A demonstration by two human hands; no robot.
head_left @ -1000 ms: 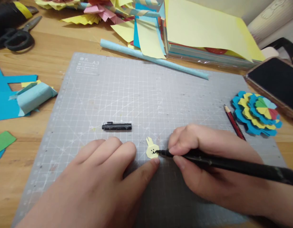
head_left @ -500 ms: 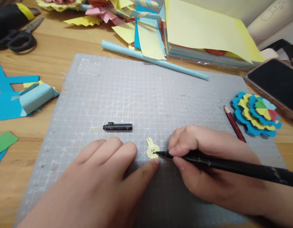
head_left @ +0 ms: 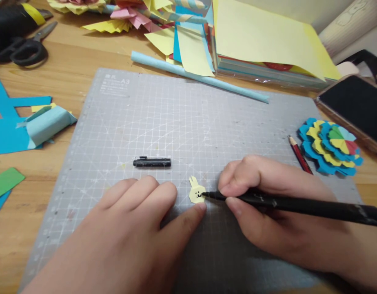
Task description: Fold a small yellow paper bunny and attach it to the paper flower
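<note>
A tiny pale yellow paper rabbit (head_left: 196, 192) with a drawn face lies on the grey cutting mat (head_left: 182, 122). My left hand (head_left: 130, 228) rests flat on the mat, fingers stretched out, and the thumb tip presses the rabbit's lower edge. My right hand (head_left: 268, 212) is closed round a long black pen (head_left: 298, 205), whose tip touches the rabbit's face on its right side. The pen's black cap (head_left: 152, 162) lies on the mat just beyond my left fingers.
A red pencil (head_left: 299, 154) and a layered paper flower (head_left: 331, 145) lie at the mat's right edge, with a phone (head_left: 353, 106) behind. A pale blue paper roll (head_left: 200, 77), stacked coloured sheets (head_left: 262, 41), scissors (head_left: 23, 47) and blue scraps (head_left: 20, 126) surround the mat.
The pen tip has shifted very slightly on the rabbit's face and my right hand has risen a little. My left hand stays put.
</note>
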